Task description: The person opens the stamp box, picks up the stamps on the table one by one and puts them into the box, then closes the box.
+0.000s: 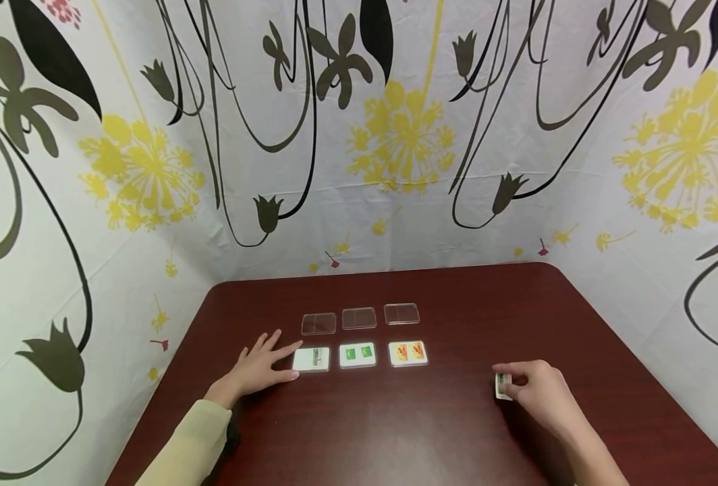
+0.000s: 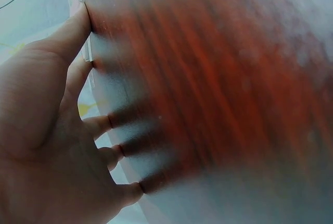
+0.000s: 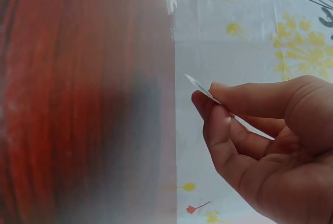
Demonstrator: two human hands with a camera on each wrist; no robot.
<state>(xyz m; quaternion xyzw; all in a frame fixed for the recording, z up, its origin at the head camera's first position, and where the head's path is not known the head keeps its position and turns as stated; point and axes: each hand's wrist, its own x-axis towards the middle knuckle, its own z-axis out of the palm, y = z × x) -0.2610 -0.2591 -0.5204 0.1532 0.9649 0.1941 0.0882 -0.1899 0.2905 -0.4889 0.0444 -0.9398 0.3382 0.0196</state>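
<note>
My left hand has its fingers spread on the table. Its thumb and index finger touch the left edge of a white tray that bears a dark green picture on its right half. Beside that lie a tray with two green pictures and a tray with two orange pictures. Over to the right, my right hand pinches a small card between thumb and fingers. In the right wrist view the card shows nearly edge-on, held above the table.
Behind the trays, three flat transparent pieces lie in a row. All of it rests on a dark red-brown wooden table. A white cloth with a plant pattern hangs around the table's far and side edges.
</note>
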